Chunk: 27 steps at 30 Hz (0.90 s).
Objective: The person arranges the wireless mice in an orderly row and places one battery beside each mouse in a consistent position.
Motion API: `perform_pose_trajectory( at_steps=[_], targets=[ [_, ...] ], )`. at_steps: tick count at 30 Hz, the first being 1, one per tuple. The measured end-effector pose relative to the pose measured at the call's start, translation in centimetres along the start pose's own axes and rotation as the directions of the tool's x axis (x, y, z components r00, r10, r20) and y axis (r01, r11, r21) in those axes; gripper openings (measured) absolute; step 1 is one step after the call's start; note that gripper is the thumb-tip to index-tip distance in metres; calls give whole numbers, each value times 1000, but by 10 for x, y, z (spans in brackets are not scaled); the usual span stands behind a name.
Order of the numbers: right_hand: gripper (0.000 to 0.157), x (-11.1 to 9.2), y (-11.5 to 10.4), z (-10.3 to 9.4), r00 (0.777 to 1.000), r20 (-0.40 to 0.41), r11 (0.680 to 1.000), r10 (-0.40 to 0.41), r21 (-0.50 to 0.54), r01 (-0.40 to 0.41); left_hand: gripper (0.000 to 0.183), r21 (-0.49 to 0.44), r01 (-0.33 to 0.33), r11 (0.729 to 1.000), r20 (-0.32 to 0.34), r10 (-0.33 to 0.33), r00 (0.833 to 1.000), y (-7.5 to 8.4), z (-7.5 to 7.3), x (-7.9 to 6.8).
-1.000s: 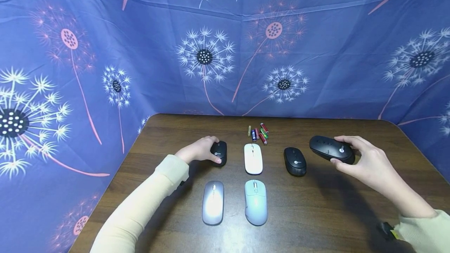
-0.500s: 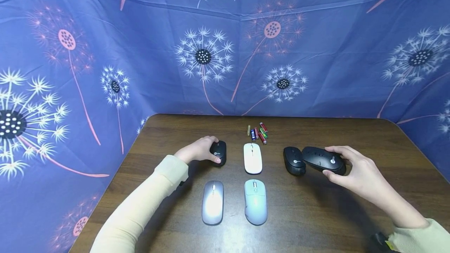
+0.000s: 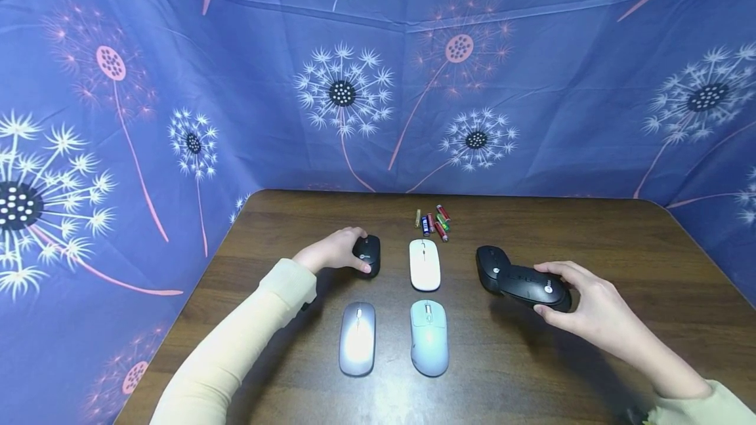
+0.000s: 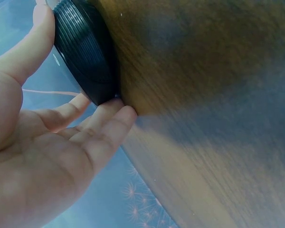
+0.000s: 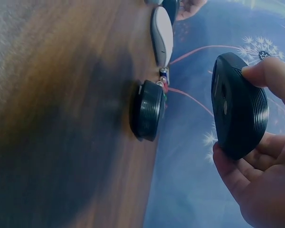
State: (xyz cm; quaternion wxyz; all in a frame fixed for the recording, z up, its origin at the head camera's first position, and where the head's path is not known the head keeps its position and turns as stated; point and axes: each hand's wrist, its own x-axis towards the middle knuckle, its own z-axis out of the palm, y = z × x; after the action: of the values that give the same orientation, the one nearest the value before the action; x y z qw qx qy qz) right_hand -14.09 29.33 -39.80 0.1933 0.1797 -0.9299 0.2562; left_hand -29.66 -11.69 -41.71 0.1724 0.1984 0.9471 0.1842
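Note:
At the left of the group my left hand (image 3: 333, 251) holds a black computer mouse (image 3: 367, 253) on the table, thumb and fingers at its two ends. The left wrist view shows the ribbed side of that mouse (image 4: 85, 52) between them. My right hand (image 3: 596, 303) grips another black mouse (image 3: 531, 286) by its rear, thumb on one side and fingers on the other. In the right wrist view this held mouse (image 5: 235, 107) is raised off the tabletop, apart from a third black mouse (image 5: 149, 111). From the head view it overlaps that third mouse (image 3: 490, 261).
A white mouse (image 3: 424, 264) lies in the middle, with several small batteries (image 3: 434, 222) behind it. Nearer the front are a grey mouse (image 3: 357, 338) and a light blue mouse (image 3: 429, 338). A blue dandelion-print cloth (image 3: 413, 117) hangs behind the wooden table (image 3: 472, 379).
My right hand has come left and nearer the front with its mouse, which now overlaps the third black mouse in the head view. The left hand stays where it was.

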Motion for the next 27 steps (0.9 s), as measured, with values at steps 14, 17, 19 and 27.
perform_pose_trajectory(
  at_steps=[14,17,19,27],
  targets=[
    [65,-12,-1,12,998,27,998,-60,-3,60,80,0,5,1000,2,-5,1000,2,-2,-2],
    [65,-14,0,15,998,34,998,-61,3,61,80,-4,2,1000,1,-2,1000,1,-1,-2],
    [64,-16,-1,16,997,43,998,-60,9,60,81,-4,-1,1000,0,1,1000,1,-1,-1],
    [63,-22,-3,22,996,77,999,-50,21,49,79,-11,0,1000,-1,0,1000,2,-1,-3]
  ],
)
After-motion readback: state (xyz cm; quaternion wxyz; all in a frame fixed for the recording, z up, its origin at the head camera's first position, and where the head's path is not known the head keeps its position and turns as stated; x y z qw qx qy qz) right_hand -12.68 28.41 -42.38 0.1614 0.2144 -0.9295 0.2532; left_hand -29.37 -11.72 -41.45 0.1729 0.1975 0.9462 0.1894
